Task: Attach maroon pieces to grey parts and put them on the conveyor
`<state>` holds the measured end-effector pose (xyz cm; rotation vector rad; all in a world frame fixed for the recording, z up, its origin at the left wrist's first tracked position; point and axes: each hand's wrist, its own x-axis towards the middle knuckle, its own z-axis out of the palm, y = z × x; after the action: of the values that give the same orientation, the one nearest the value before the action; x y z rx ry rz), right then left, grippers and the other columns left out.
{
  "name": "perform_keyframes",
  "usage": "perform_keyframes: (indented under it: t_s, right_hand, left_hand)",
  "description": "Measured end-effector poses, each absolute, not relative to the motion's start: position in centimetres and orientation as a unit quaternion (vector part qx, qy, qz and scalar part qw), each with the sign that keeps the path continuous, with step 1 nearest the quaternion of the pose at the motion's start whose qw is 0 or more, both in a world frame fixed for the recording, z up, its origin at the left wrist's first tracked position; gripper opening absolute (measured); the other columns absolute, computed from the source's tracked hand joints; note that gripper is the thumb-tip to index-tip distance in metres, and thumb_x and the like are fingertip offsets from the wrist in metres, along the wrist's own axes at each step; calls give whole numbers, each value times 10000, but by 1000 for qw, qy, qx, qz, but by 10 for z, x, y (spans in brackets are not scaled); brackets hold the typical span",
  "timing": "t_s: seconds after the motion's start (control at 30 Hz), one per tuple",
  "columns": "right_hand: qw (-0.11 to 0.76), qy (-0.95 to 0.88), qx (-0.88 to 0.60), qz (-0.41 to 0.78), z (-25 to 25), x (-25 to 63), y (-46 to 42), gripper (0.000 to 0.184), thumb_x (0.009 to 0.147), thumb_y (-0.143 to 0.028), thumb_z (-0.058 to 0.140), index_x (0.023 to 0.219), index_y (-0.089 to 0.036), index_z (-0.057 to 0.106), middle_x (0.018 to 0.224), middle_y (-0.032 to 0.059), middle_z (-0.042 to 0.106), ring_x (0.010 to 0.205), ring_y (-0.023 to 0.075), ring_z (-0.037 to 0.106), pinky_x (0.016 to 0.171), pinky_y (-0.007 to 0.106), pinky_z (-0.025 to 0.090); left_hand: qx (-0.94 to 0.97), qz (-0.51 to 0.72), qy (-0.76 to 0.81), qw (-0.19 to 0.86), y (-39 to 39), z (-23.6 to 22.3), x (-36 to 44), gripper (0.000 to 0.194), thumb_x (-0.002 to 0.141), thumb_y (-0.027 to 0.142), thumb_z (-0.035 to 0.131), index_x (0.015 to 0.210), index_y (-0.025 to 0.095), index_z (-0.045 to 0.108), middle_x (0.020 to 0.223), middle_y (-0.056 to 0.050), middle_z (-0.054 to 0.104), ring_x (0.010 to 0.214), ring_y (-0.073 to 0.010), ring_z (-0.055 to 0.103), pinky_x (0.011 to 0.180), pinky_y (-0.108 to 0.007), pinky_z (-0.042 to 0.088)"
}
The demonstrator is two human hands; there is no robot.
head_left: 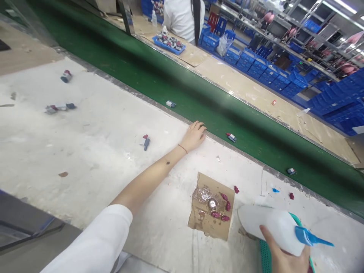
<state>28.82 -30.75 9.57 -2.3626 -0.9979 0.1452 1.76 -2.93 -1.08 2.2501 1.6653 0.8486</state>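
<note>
My left hand (195,135) lies over the metal edge of the green conveyor belt (210,110), fingers extended and with nothing visible in them. My right hand (288,259), low at the right, grips a white squeeze bottle (273,223) with a blue nozzle (313,239); the bottle is tilted on its side. Beneath it is a green basket (265,256), mostly hidden. Left of the bottle, a cardboard piece (206,229) carries a wet, shiny patch, a small round metal thing (212,204) and several dark red parts (224,218). A small grey and red part (145,141) lies left of my left hand.
Small grey parts (171,104) and a grey and red one (231,137) sit on the belt. More parts (66,76) lie on the white table (99,132). Across the belt are a blue tray (167,46) heaped with parts, a person in white (183,19) and blue crates (247,58).
</note>
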Motion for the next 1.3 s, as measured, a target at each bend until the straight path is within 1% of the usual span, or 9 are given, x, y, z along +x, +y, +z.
perform_keyframes:
  t_s: [0.3, 0.43, 0.57, 0.7, 0.87, 1.0, 1.13, 1.2, 1.3]
  right_hand:
    - [471, -403, -778, 100, 78, 279, -233, 726, 574, -521, 769, 1133, -177, 459, 1075, 107, 618, 969, 282, 618, 837, 397, 498]
    - [471, -437, -748, 167, 74, 290, -220, 795, 634, -504, 730, 1264, -186, 364, 1215, 143, 590, 1062, 272, 613, 913, 407, 486]
    - [389, -498, -746, 209, 84, 318, -242, 742, 683, -479, 688, 1296, -194, 383, 1309, 156, 549, 1140, 274, 588, 966, 424, 468]
    - [200, -570, -783, 151, 100, 356, -283, 298, 829, -395, 522, 1038, -195, 593, 987, 99, 696, 929, 259, 653, 885, 442, 494]
    - [11, -621, -779, 92, 94, 370, -308, 137, 824, -242, 507, 864, -187, 627, 905, 111, 698, 890, 280, 659, 789, 407, 516]
    - [0, -643, -762, 79, 83, 363, -309, 147, 846, -198, 499, 913, -192, 630, 925, 98, 701, 913, 264, 660, 811, 387, 517]
    - [17, -658, -747, 91, 84, 359, -308, 230, 899, -245, 475, 1062, -198, 630, 1054, 93, 692, 1012, 260, 648, 862, 395, 519]
    - [12, -661, -743, 102, 84, 360, -306, 240, 911, -240, 455, 1044, -198, 650, 1046, 96, 688, 990, 262, 656, 847, 398, 528]
    - [18, -672, -729, 128, 83, 362, -302, 249, 919, -228, 423, 973, -209, 665, 987, 86, 682, 916, 245, 669, 829, 394, 534]
  left_hand:
    - [673, 316, 666, 48, -4, 8, -56, 543, 854, 240, 447, 1360, 44, 445, 1543, -183, 317, 1432, -418, 202, 1130, -620, 190]
    - [665, 271, 693, 60, 5, 11, -81, 538, 879, 337, 418, 1358, 99, 474, 1429, -156, 499, 1328, -405, 385, 1066, -633, 268]
    - [682, 252, 682, 75, 6, 13, -81, 454, 867, 342, 432, 1234, 126, 589, 1342, -167, 565, 1234, -399, 457, 1018, -601, 340]
    - [710, 247, 652, 102, 5, 16, -75, 389, 861, 303, 449, 1195, 173, 599, 1302, -119, 587, 1225, -344, 457, 1055, -529, 342]
    - [709, 278, 632, 142, 2, 24, -67, 268, 862, 280, 443, 1054, 208, 616, 1168, -79, 623, 1203, -292, 467, 1093, -452, 332]
    - [664, 350, 636, 179, -8, 30, -59, 266, 892, 234, 370, 1052, 209, 581, 1055, -57, 651, 1154, -238, 518, 1104, -400, 344]
    - [587, 420, 638, 266, -26, 30, -44, 328, 933, 248, 259, 1131, 178, 511, 939, -53, 675, 797, -168, 630, 891, -349, 525]
    - [565, 428, 621, 335, -41, 30, -35, 292, 904, 282, 315, 1077, 166, 520, 926, -70, 689, 682, -156, 634, 753, -333, 571]
    - [552, 421, 569, 440, -75, 33, -22, 242, 786, 334, 505, 965, 181, 564, 912, -72, 720, 767, -193, 692, 751, -341, 588]
